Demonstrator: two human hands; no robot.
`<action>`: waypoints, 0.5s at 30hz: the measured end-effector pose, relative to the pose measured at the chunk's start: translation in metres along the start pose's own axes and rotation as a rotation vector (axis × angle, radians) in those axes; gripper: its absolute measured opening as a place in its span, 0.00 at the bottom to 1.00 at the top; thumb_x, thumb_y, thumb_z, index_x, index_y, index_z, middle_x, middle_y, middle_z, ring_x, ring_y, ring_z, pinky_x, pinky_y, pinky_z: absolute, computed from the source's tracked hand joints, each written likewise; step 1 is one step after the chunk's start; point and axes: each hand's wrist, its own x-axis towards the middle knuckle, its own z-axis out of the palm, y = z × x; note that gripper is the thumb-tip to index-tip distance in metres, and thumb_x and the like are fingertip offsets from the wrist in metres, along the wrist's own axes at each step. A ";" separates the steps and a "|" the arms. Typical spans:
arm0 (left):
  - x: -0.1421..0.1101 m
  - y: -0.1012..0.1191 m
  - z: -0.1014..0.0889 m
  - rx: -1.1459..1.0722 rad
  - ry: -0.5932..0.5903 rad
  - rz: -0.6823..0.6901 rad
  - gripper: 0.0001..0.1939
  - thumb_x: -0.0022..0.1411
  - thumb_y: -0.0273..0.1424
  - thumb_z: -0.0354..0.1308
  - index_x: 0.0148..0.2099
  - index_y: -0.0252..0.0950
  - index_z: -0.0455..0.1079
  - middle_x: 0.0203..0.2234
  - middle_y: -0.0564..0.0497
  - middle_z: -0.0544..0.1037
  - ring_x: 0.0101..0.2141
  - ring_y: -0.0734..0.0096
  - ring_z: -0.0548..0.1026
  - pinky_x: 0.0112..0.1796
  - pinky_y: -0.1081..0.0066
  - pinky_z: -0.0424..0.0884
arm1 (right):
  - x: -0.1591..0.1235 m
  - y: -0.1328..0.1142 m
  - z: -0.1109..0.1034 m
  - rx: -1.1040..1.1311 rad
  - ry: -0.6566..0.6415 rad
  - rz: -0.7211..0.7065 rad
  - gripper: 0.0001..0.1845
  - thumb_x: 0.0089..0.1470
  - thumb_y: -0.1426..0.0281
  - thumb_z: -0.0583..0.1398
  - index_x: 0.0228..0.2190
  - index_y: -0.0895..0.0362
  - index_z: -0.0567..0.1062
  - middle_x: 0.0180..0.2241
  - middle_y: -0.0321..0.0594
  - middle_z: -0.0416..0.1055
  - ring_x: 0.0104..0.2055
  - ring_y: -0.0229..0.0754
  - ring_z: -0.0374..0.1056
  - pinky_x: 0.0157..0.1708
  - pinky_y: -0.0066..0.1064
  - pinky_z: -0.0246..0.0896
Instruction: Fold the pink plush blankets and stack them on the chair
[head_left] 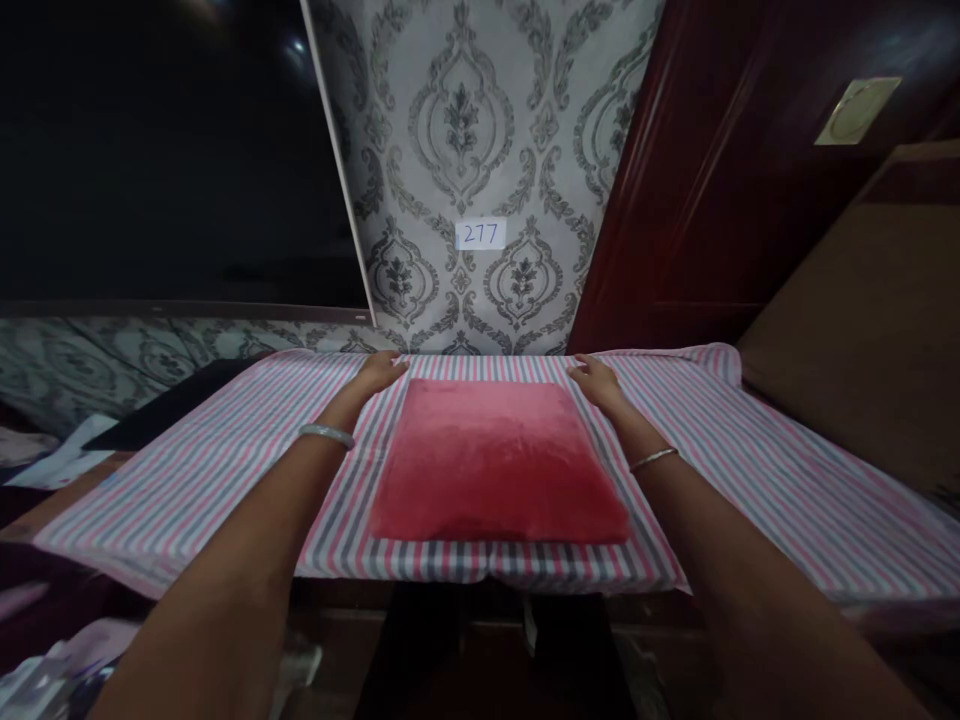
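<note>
A flat red plush square [499, 465], which could be a thin cushion or folded fabric, lies on a pink, grey and white striped cloth [202, 460]. My left hand [379, 372] rests on the cloth just outside the square's far left corner, thumb apart from the fingers. Mirroring it, my right hand [598, 380] is by the far right corner, its fingers stretched toward the wall and touching the cloth. Both hands look open, with nothing visible in them. Their fingertips are small and partly hidden.
Behind the cloth stands a patterned wall with a paper label [481, 234] reading 277. A large dark screen [172, 160] is at the left, a dark red wooden panel [697, 180] at the right. A brown board or box [870, 320] borders the cloth's right side.
</note>
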 end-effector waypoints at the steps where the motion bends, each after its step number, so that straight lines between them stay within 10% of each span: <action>1: 0.000 0.006 0.010 0.008 -0.006 0.021 0.23 0.64 0.38 0.56 0.57 0.31 0.73 0.54 0.39 0.78 0.55 0.55 0.76 0.55 0.64 0.70 | -0.002 -0.001 0.008 -0.018 -0.014 -0.002 0.25 0.60 0.68 0.57 0.57 0.62 0.74 0.49 0.52 0.77 0.50 0.49 0.74 0.51 0.39 0.68; 7: -0.021 0.042 0.078 0.166 -0.078 0.184 0.32 0.70 0.44 0.49 0.71 0.37 0.58 0.70 0.39 0.59 0.70 0.49 0.54 0.67 0.44 0.47 | -0.026 -0.030 0.057 -0.248 -0.193 -0.088 0.26 0.69 0.60 0.50 0.63 0.55 0.69 0.65 0.48 0.63 0.67 0.54 0.57 0.64 0.52 0.52; 15: -0.039 0.014 0.136 0.365 0.016 0.267 0.35 0.73 0.50 0.37 0.73 0.38 0.54 0.70 0.39 0.59 0.69 0.43 0.52 0.65 0.35 0.44 | -0.059 -0.012 0.100 -0.512 -0.171 -0.211 0.29 0.71 0.56 0.45 0.65 0.51 0.65 0.67 0.45 0.60 0.68 0.57 0.51 0.65 0.59 0.44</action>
